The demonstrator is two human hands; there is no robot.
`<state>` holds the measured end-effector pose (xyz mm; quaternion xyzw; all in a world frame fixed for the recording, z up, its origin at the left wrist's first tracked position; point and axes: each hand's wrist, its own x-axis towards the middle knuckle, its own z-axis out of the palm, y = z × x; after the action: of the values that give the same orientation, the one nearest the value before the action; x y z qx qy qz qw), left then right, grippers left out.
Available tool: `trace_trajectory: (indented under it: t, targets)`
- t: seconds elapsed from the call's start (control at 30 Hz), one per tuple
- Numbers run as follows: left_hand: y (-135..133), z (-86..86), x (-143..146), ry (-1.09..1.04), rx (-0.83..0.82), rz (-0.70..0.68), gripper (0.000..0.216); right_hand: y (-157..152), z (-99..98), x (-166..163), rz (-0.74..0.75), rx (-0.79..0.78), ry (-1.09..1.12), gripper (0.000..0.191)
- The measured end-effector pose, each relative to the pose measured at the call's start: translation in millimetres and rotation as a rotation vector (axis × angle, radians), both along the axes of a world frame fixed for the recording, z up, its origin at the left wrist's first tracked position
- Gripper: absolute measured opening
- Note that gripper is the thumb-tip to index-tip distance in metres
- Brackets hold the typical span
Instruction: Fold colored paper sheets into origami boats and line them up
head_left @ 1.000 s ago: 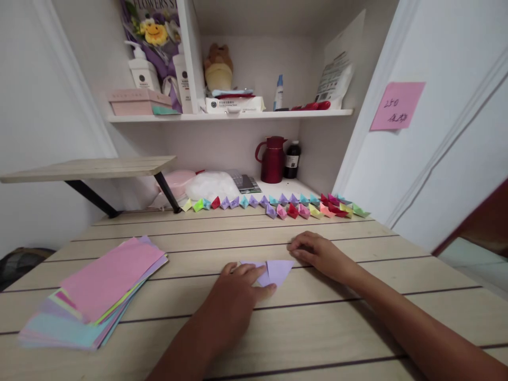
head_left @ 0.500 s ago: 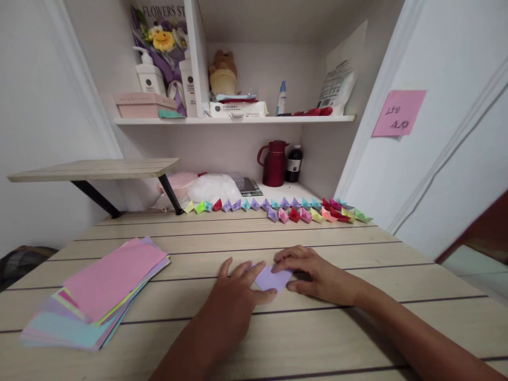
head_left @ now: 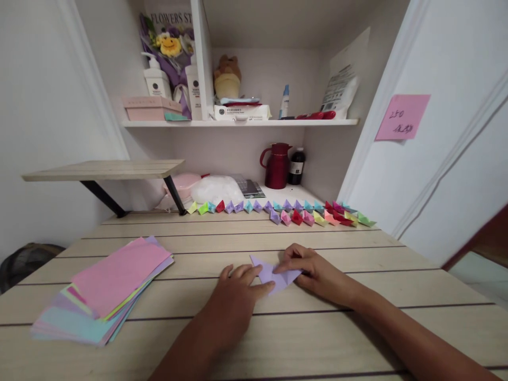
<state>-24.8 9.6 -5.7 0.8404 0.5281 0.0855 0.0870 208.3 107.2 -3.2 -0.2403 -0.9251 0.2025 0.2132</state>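
Note:
A folded sheet of light purple paper (head_left: 273, 278) lies on the wooden table between my two hands, with a pointed corner sticking up at its upper left. My left hand (head_left: 238, 293) holds the paper's left side, thumb along the near edge and index finger over the far edge. On the right side, my right hand (head_left: 307, 267) grips the paper, its index finger pressed onto the surface and the other fingers curled. The fingers hide parts of both edges.
Small folded paper boats (head_left: 297, 217) in many colours line the table's back edge. A stack of coloured paper sheets (head_left: 123, 275) lies at the left. Behind stand a red jug (head_left: 277, 166) and a dark bottle (head_left: 297, 166). A raised wooden shelf (head_left: 107, 169) is at back left.
The purple paper's right part has shifted right with my right hand, and a pointed corner now shows at its upper left. The whole view has shifted slightly.

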Motion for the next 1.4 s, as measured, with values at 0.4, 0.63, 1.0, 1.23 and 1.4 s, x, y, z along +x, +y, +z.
trace_trajectory:
  t: [0.4, 0.63, 1.0, 1.23, 1.4]
  targets:
    - [-2.9, 1.3, 5.0, 0.012, 0.03, 0.004, 0.063, 6.6, -1.4, 1.6, -0.063, -0.069, -0.007, 0.019]
    - [-4.1, 2.4, 5.1, 0.02, 0.045, 0.001, 0.059, 8.7, -1.1, 2.9, -0.044, -0.134, -0.005, 0.013]
    - [-3.5, 1.1, 4.4, 0.026, 0.041, -0.012, 0.058, 7.3, -2.2, 2.0, -0.048, -0.195, 0.04, 0.012]
    - [-2.6, 2.7, 5.7, 0.026, 0.021, -0.012, 0.057, 9.2, -1.1, 3.4, -0.025, -0.174, 0.016, 0.013]
    - [-3.8, 6.8, 7.3, 0.036, 0.003, -0.008, 0.059, 7.4, -0.9, 3.8, -0.025, -0.232, 0.031, 0.017]
